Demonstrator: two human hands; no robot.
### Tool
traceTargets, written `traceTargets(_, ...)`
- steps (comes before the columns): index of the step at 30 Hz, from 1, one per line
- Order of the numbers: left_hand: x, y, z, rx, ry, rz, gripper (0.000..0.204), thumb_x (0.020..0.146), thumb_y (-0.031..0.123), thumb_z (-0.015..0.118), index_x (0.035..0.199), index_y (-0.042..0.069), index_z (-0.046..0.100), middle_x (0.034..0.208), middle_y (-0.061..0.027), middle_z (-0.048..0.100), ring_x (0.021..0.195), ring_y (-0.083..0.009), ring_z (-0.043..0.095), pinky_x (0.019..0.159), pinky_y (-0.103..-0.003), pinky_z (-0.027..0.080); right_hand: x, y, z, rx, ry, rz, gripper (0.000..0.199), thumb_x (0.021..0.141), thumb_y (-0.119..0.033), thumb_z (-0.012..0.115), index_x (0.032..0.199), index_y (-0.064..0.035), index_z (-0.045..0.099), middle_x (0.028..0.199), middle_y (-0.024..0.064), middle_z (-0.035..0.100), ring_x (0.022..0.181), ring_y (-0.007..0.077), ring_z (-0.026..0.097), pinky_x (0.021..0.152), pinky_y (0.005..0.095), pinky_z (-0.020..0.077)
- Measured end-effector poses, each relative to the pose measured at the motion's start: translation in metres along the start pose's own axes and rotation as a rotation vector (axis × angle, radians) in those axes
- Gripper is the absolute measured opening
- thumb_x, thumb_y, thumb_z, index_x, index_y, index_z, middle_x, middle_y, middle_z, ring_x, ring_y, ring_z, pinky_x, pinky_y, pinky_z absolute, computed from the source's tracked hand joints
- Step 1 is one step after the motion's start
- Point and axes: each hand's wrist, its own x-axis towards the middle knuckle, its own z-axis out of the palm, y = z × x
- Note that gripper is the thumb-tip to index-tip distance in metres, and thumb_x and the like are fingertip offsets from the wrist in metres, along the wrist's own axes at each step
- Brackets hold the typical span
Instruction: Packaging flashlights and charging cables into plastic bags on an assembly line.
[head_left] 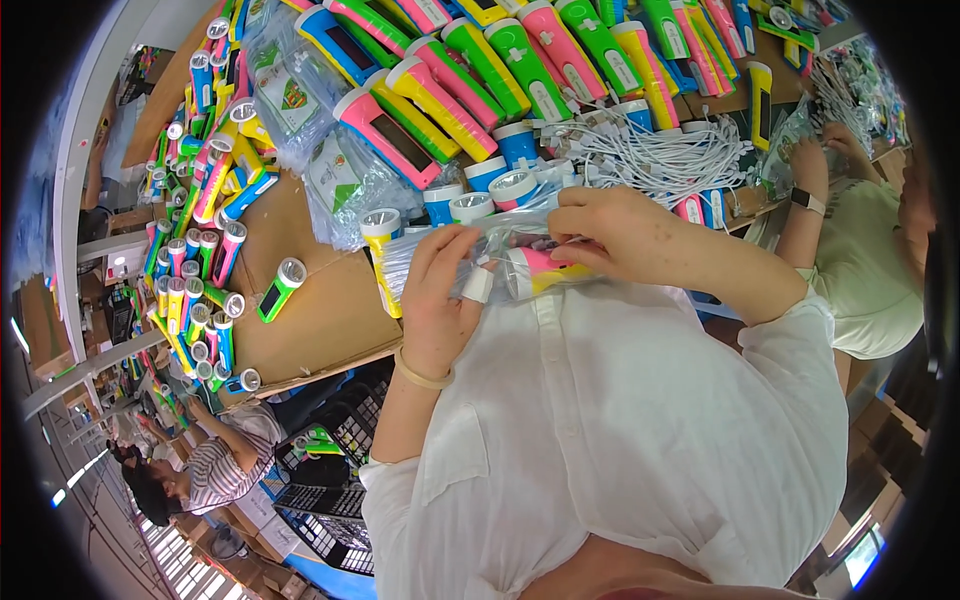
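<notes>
Close to my chest, a clear plastic bag (497,240) is held between both hands. A pink and yellow flashlight (540,268) shows inside or just behind the film; I cannot tell which. My left hand (437,285) is closed on the bag's left part, with a white wrap round one finger. The fingers of my right hand (622,235) pinch the bag by the flashlight's right part, partly hiding it. Beyond my hands stand several flashlights with white-rimmed lenses (513,187). A heap of white cables (650,155) lies just past my right hand.
Colourful flashlights (480,85) are piled across the far table, more (200,260) at the left. Clear bags with printed cards (340,185) lie left of centre. One green flashlight (282,290) rests on cardboard (310,325). Black crates (335,480) stand below; co-workers sit on both sides.
</notes>
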Motion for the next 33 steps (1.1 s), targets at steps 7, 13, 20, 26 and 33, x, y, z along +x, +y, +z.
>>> traceTargets(7,-0.001,0.011,0.001,-0.060,0.025,-0.070,0.018,0.084,0.000,0.075,0.102,0.000,0.071,0.103,-0.0123,0.069,0.084,-0.0207,0.066,0.075,-0.029,0.054,0.012,-0.004,0.013,0.391,0.071,-0.022,0.019,0.089,-0.012,0.069,0.103,-0.0022,0.060,0.088,0.0116,0.060,0.072,0.0306,0.063,0.065,0.0408,0.0505)
traceTargets(13,0.005,0.023,0.004,-0.109,0.025,-0.061,0.022,0.079,-0.006,0.073,0.100,0.001,0.071,0.102,-0.0139,0.070,0.088,-0.0289,0.069,0.076,-0.033,0.056,0.022,-0.010,0.015,0.421,0.037,-0.055,0.023,0.093,-0.019,0.070,0.106,-0.0032,0.060,0.083,0.0101,0.060,0.066,0.0280,0.060,0.062,0.0374,0.0486)
traceTargets(20,0.004,0.022,0.001,-0.092,0.036,-0.044,0.022,0.079,-0.008,0.072,0.099,0.001,0.071,0.101,-0.0128,0.070,0.084,-0.0234,0.069,0.073,-0.030,0.056,0.016,0.001,0.029,0.148,0.282,-0.256,0.016,0.091,-0.017,0.073,0.098,-0.0043,0.068,0.085,0.0106,0.062,0.074,0.0296,0.064,0.062,0.0382,0.0495)
traceTargets(26,-0.008,0.006,-0.006,-0.258,0.130,-0.196,0.015,0.081,-0.007,0.073,0.094,-0.001,0.070,0.096,-0.0104,0.069,0.082,-0.0191,0.065,0.075,-0.027,0.052,-0.035,0.049,0.007,-0.181,0.292,-0.078,0.012,0.087,-0.016,0.075,0.094,-0.0080,0.070,0.086,0.0085,0.062,0.076,0.0268,0.065,0.061,0.0370,0.0503)
traceTargets(33,0.034,-0.002,-0.021,-0.121,-0.008,-0.057,0.021,0.084,0.010,0.077,0.101,-0.001,0.069,0.101,-0.0136,0.068,0.090,-0.0218,0.061,0.073,-0.033,0.050,-0.036,0.055,0.009,-0.334,0.456,-0.325,0.021,0.081,-0.014,0.076,0.097,-0.0089,0.065,0.091,0.0040,0.063,0.081,0.0229,0.065,0.063,0.0344,0.0520)
